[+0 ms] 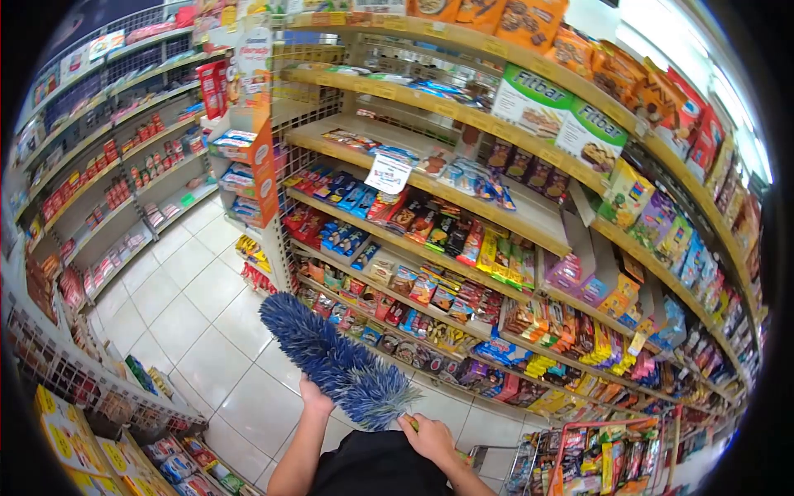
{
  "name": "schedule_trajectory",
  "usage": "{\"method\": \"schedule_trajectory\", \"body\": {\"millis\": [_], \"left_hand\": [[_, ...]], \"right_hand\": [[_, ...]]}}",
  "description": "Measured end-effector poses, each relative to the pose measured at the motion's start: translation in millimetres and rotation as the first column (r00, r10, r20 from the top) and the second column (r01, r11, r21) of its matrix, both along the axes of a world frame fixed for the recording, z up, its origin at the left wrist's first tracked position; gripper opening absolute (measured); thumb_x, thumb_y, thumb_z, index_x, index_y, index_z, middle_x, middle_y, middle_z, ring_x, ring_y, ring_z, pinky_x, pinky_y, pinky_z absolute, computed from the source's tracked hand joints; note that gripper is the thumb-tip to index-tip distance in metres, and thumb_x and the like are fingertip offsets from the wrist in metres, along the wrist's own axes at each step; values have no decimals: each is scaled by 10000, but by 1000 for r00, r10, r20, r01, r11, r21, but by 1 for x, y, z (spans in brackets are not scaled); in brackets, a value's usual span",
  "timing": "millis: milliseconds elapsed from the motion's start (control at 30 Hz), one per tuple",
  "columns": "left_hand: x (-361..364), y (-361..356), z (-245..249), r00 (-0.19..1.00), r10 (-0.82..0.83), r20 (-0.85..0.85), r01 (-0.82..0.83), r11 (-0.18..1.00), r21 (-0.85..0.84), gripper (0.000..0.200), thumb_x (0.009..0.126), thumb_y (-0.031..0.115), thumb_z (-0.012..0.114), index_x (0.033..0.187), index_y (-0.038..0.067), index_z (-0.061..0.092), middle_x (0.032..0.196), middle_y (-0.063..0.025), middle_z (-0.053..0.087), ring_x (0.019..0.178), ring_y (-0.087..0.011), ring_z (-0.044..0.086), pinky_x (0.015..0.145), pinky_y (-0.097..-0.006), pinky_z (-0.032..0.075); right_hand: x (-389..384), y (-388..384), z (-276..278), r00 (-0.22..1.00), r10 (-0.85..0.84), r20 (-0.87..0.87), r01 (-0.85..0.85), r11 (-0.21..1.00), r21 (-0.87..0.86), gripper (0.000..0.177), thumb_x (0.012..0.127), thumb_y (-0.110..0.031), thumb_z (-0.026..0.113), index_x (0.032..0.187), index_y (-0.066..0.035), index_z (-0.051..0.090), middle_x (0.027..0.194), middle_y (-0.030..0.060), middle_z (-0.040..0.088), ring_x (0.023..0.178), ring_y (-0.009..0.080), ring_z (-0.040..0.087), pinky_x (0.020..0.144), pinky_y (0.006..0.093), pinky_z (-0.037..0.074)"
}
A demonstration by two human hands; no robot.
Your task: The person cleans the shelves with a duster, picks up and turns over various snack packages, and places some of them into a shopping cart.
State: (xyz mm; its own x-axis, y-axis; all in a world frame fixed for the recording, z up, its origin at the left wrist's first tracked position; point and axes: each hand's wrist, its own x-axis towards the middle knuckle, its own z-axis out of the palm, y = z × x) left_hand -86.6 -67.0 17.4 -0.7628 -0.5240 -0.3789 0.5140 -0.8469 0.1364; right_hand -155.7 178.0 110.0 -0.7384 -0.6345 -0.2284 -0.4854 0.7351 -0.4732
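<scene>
A fluffy blue duster (331,360) with paler, whitish fibres at its lower end slants across the lower middle, in front of my body. My right hand (428,436) is closed round its yellowish handle, just beside the pale end. My left hand (315,397) is at the underside of the blue fibres, touching or very near them; its fingers are partly hidden behind the fibres, so its grip cannot be made out. The duster's far end lies close to the lower shelves at the aisle corner.
Curved-looking shelves (430,236) of packaged snacks fill the middle and right. A white sign (389,172) hangs from one shelf. More shelves (124,149) stand at the left. Boxes (78,430) are at lower left, a loaded basket or cart (608,459) at lower right. White floor tiles (194,326) lie between.
</scene>
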Motion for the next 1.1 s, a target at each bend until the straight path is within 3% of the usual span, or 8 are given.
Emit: {"method": "schedule_trajectory", "body": {"millis": [67, 100, 233, 333, 600, 767, 900, 1100], "left_hand": [[-8, 13, 26, 997, -68, -48, 66, 997, -48, 496, 932, 403, 253, 1132, 62, 552, 1120, -131, 591, 1031, -332, 537, 950, -483, 387], [-12, 9, -4, 938, -190, -289, 174, 982, -81, 523, 930, 464, 286, 1165, 73, 542, 1154, -113, 577, 1045, -318, 529, 953, -482, 379], [-37, 44, 60, 896, -444, -23, 439, 891, -115, 581, 913, 551, 324, 1208, 90, 518, 1178, -63, 563, 1053, -263, 527, 919, -467, 406], [-61, 72, 55, 706, -632, 319, 708, 646, -287, 593, 918, 553, 315, 1183, 67, 528, 1145, -65, 576, 997, -226, 559, 885, -427, 443], [-113, 166, 12, 221, -901, 373, 972, 172, -161, 394, 960, 324, 389, 1130, -9, 514, 1013, -141, 620, 899, -232, 616, 793, -361, 507], [-142, 186, -13, 119, -877, 465, 993, 101, -64, 369, 946, 250, 356, 1155, -27, 482, 1025, -168, 608, 885, -273, 616, 782, -387, 515], [-165, 192, -21, 171, -851, 496, 984, 173, -41, 355, 934, 229, 375, 1147, -33, 483, 999, -166, 608, 864, -267, 616, 771, -380, 518], [-205, 199, -9, 224, -842, 490, 974, 215, -76, 350, 939, 256, 377, 1159, 9, 492, 1013, -144, 618, 863, -248, 619, 704, -408, 538]], "right_hand": [[-3, 2, 2, 999, -48, -24, 47, 999, -19, 456, 859, -503, 475, 876, -73, 625, 699, 247, 611, 721, 426, 604, 674, 495, 474], [-6, 4, 1, 996, -84, -26, 84, 996, -24, 452, 859, -501, 478, 871, -72, 623, 698, 244, 612, 720, 426, 604, 671, 495, 473], [-9, 26, 2, 965, -259, -44, 257, 965, -50, 454, 862, -500, 478, 854, -67, 612, 702, 232, 616, 705, 421, 603, 661, 496, 471], [-11, 60, -12, 900, -430, -71, 428, 903, -40, 473, 865, -511, 465, 881, -63, 614, 697, 226, 616, 691, 412, 605, 649, 490, 473], [16, 222, -34, 475, -841, -260, 851, 514, -106, 458, 798, -510, 573, 828, -61, 655, 625, 202, 605, 588, 373, 606, 539, 451, 478], [42, 329, -15, 150, -909, -389, 969, 213, -125, 450, 790, -508, 595, 879, -71, 659, 655, 180, 622, 618, 357, 617, 562, 438, 478], [37, 409, -23, -9, -889, -458, 982, 78, -170, 393, 793, -443, 623, 876, -59, 648, 666, 195, 614, 615, 368, 604, 552, 438, 463], [15, 497, -69, 28, -930, -367, 997, 50, -52, 367, 827, -350, 603, 956, -8, 638, 873, 198, 647, 787, 357, 616, 714, 398, 477]]}}
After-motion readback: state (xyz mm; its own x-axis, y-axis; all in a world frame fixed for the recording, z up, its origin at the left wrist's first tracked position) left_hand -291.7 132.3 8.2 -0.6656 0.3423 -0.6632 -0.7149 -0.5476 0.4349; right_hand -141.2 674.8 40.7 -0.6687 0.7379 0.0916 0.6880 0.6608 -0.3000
